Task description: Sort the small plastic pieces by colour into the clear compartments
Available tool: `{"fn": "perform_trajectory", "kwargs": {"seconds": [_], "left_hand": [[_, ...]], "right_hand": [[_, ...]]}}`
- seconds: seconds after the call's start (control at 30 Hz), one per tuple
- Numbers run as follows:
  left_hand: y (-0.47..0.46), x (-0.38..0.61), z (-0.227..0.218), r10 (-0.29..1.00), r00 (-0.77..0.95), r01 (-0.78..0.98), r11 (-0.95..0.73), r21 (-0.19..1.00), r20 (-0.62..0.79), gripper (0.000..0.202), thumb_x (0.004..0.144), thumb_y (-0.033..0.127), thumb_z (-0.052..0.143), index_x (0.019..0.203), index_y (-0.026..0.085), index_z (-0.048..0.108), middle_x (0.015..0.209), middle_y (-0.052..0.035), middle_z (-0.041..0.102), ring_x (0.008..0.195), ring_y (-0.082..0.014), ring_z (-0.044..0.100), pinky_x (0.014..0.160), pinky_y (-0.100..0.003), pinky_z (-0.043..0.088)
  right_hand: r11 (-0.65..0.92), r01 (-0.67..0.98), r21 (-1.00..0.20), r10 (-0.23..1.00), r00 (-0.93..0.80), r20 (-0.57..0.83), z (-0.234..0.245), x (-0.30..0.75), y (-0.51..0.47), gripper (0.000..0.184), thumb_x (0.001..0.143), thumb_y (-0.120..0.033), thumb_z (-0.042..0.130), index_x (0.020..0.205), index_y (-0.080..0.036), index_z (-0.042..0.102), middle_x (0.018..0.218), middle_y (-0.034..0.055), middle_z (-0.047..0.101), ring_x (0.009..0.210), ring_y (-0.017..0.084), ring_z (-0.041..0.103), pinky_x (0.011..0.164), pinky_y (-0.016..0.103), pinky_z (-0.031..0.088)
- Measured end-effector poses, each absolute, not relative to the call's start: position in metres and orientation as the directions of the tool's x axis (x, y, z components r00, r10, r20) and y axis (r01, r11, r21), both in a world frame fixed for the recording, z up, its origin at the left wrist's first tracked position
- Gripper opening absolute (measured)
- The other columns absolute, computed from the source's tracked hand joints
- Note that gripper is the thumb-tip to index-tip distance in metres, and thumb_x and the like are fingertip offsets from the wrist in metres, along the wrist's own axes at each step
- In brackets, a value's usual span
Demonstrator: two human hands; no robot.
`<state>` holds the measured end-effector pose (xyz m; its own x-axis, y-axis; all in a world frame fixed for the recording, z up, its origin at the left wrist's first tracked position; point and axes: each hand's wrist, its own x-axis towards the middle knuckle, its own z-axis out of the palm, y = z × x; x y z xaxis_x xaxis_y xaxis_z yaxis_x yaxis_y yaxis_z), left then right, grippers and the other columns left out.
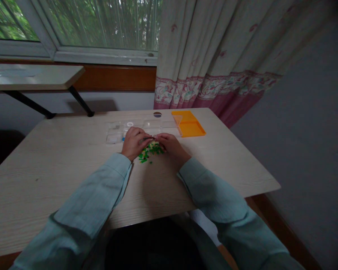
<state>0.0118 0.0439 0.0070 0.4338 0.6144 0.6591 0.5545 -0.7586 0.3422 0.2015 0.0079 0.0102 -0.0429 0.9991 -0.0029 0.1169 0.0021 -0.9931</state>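
Observation:
Over the table, my left hand (134,142) and my right hand (173,145) nearly meet, fingertips pinched toward each other. A thin dark piece (149,138) shows at the fingertips of my left hand; it is too small to name. My right hand's fingers are closed as well, but what they hold is hidden. Just below the fingertips lies a loose pile of small green and yellow pieces (150,150), probably plastic bits. Behind both hands sits a clear plastic compartment box (152,123), partly covered by my fingers, with a few small items inside.
An orange plastic tray (190,125) lies at the back right of the wooden table (222,161), against the clear box. A round hole cover (157,114) is near the back edge. A raised shelf (36,77) stands back left. A curtain (208,56) hangs behind.

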Motion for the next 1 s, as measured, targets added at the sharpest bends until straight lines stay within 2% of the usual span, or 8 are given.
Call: {"fn": "perform_trajectory", "kwargs": {"seconds": [0.4, 0.7, 1.0], "left_hand": [[0.0440, 0.0110, 0.0061, 0.625, 0.435, 0.566, -0.750, 0.342, 0.649, 0.024, 0.088, 0.044, 0.058, 0.097, 0.027, 0.072, 0.090, -0.0052, 0.062, 0.094, -0.0211, 0.051, 0.086, -0.038, 0.041], [0.0481, 0.0078, 0.0051, 0.698, 0.255, 0.690, -0.616, 0.380, 0.669, 0.027, 0.092, 0.041, 0.053, 0.099, 0.024, 0.072, 0.088, -0.0057, 0.060, 0.091, -0.0230, 0.050, 0.083, -0.039, 0.039], [0.0517, 0.0092, -0.0010, 0.753, 0.302, 0.751, -0.565, 0.341, 0.584, 0.024, 0.091, 0.035, 0.054, 0.101, 0.025, 0.073, 0.091, -0.0072, 0.060, 0.093, -0.0246, 0.048, 0.083, -0.041, 0.037]], "right_hand": [[-0.011, 0.063, -0.998, 0.999, 0.043, -0.008, 0.0161, 0.1986, 0.0051, 0.030, 0.072, -0.047, 0.065, 0.072, -0.018, 0.060, 0.042, -0.0080, 0.042, 0.037, 0.007, 0.035, 0.037, 0.021, 0.023], [0.015, 0.029, -0.999, 0.993, 0.115, 0.018, 0.0108, 0.2012, 0.0103, 0.030, 0.072, -0.048, 0.065, 0.072, -0.018, 0.060, 0.043, -0.0074, 0.045, 0.035, 0.007, 0.035, 0.035, 0.021, 0.023], [0.013, 0.053, -0.999, 0.994, 0.107, 0.019, 0.0110, 0.1997, 0.0101, 0.029, 0.073, -0.046, 0.063, 0.075, -0.017, 0.062, 0.044, -0.0079, 0.045, 0.036, 0.007, 0.037, 0.036, 0.020, 0.024]]}}
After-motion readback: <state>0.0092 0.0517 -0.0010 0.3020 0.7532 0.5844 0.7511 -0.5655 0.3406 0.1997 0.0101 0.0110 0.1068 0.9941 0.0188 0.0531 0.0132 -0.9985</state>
